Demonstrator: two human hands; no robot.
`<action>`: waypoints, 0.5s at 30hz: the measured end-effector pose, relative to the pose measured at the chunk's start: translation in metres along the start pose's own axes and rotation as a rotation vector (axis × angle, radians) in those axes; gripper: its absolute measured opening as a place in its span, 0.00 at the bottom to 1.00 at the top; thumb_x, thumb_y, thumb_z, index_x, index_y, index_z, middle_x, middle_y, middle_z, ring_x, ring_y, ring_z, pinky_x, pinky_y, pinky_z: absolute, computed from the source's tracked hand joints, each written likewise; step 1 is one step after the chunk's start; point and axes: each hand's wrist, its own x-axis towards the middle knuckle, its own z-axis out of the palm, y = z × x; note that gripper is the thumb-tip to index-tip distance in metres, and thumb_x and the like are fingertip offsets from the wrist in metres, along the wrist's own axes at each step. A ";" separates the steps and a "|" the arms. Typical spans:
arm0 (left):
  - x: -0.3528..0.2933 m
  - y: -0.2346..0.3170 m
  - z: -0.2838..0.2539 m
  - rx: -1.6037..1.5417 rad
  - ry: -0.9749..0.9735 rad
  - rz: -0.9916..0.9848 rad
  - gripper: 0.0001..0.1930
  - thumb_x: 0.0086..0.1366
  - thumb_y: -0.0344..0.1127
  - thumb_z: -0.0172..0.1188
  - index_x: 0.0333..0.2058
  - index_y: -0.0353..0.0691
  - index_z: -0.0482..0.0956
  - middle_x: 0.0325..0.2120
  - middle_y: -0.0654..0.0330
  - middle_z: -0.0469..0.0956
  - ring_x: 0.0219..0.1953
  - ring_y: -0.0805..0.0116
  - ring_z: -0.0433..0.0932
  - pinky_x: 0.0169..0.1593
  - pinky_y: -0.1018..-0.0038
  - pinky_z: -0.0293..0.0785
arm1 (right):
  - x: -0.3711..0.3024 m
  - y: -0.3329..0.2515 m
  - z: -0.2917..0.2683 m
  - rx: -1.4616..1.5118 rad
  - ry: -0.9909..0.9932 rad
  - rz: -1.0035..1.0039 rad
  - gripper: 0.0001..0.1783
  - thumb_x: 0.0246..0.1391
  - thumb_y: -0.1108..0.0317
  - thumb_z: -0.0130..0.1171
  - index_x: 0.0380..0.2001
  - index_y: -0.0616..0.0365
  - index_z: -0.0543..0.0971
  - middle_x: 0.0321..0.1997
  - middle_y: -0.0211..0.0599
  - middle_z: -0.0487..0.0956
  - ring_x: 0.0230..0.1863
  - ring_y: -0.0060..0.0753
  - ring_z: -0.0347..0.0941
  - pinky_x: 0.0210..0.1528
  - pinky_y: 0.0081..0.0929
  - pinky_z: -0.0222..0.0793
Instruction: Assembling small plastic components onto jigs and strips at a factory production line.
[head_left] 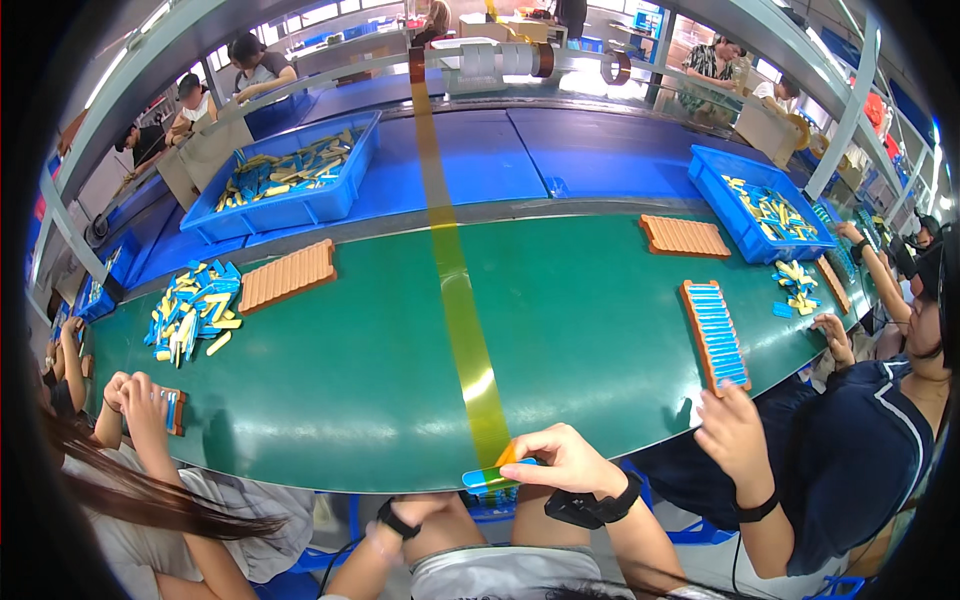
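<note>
Just past the table's near edge, my right hand (562,458) is closed, thumb and fingers pinching a small flat blue piece (474,480) with rounded ends. A strip of translucent amber tape (457,310) runs down the middle of the green table and meets this piece at my fingertips. Lower and to the left, my left hand (428,507) is over my lap, apart from the piece. Its fingers are smeared and partly lost against my leg, so their pose is unclear.
Blue bins (345,195) of blue and yellow pieces stand at the far left and far right. Loose pieces (195,310) lie in a pile at left, near an orange grooved tray (290,275). At right, a co-worker's hand (730,425) touches a filled tray (714,330). Another person works close at left.
</note>
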 end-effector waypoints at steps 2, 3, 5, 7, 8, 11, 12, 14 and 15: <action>-0.007 0.043 -0.016 0.158 -0.290 0.061 0.11 0.56 0.33 0.47 0.35 0.36 0.72 0.34 0.54 0.74 0.35 0.59 0.72 0.40 0.70 0.67 | -0.006 0.000 -0.003 -0.016 0.018 -0.011 0.05 0.46 0.75 0.56 0.22 0.65 0.74 0.25 0.31 0.75 0.28 0.15 0.66 0.32 0.15 0.61; -0.022 0.040 -0.018 -0.153 -0.339 0.316 0.10 0.57 0.32 0.47 0.34 0.33 0.71 0.31 0.55 0.74 0.32 0.59 0.72 0.37 0.71 0.68 | -0.005 0.000 -0.003 -0.020 0.009 -0.021 0.05 0.46 0.75 0.56 0.21 0.65 0.74 0.25 0.30 0.76 0.28 0.16 0.66 0.31 0.15 0.61; -0.040 0.084 -0.060 -0.367 -0.428 0.323 0.09 0.58 0.31 0.47 0.32 0.31 0.71 0.28 0.56 0.74 0.30 0.65 0.74 0.34 0.75 0.69 | -0.005 0.000 -0.007 -0.071 0.007 -0.028 0.05 0.46 0.74 0.56 0.22 0.65 0.74 0.25 0.31 0.76 0.27 0.16 0.66 0.31 0.16 0.62; -0.058 0.103 -0.085 -0.578 -0.156 0.223 0.07 0.57 0.30 0.48 0.31 0.32 0.71 0.25 0.57 0.74 0.27 0.68 0.74 0.32 0.76 0.69 | -0.003 0.004 -0.004 -0.166 0.018 -0.119 0.07 0.49 0.70 0.54 0.26 0.64 0.74 0.20 0.29 0.73 0.22 0.14 0.63 0.24 0.15 0.59; -0.064 0.107 -0.091 -0.781 0.121 0.124 0.06 0.57 0.29 0.50 0.30 0.33 0.72 0.22 0.58 0.74 0.24 0.71 0.74 0.29 0.78 0.69 | -0.003 0.002 -0.001 -0.162 0.008 -0.109 0.08 0.51 0.69 0.52 0.26 0.64 0.74 0.20 0.30 0.72 0.21 0.15 0.62 0.24 0.16 0.59; -0.041 0.113 -0.086 -0.626 0.544 0.136 0.06 0.53 0.25 0.55 0.30 0.31 0.71 0.28 0.59 0.71 0.29 0.75 0.72 0.34 0.81 0.69 | -0.003 0.006 0.000 -0.150 -0.019 -0.149 0.10 0.52 0.67 0.50 0.27 0.65 0.73 0.21 0.30 0.71 0.21 0.17 0.62 0.24 0.17 0.59; -0.035 0.112 -0.083 -0.684 0.486 0.179 0.06 0.53 0.25 0.56 0.30 0.30 0.71 0.29 0.59 0.71 0.30 0.75 0.71 0.35 0.81 0.69 | -0.003 0.008 -0.001 -0.142 -0.029 -0.144 0.11 0.53 0.66 0.48 0.28 0.65 0.72 0.21 0.31 0.71 0.21 0.18 0.62 0.25 0.18 0.59; -0.026 0.110 -0.078 -0.818 0.373 0.231 0.07 0.51 0.24 0.58 0.29 0.29 0.71 0.30 0.59 0.70 0.32 0.75 0.70 0.37 0.80 0.69 | -0.004 0.007 -0.001 -0.149 -0.008 -0.133 0.12 0.53 0.65 0.48 0.28 0.65 0.72 0.21 0.31 0.71 0.22 0.19 0.61 0.25 0.18 0.59; -0.024 0.108 -0.077 -0.818 0.364 0.241 0.07 0.51 0.24 0.58 0.29 0.29 0.71 0.30 0.59 0.70 0.32 0.75 0.70 0.37 0.80 0.69 | -0.003 0.006 0.000 -0.151 0.007 -0.122 0.12 0.53 0.65 0.48 0.28 0.65 0.72 0.21 0.31 0.71 0.22 0.19 0.61 0.25 0.18 0.59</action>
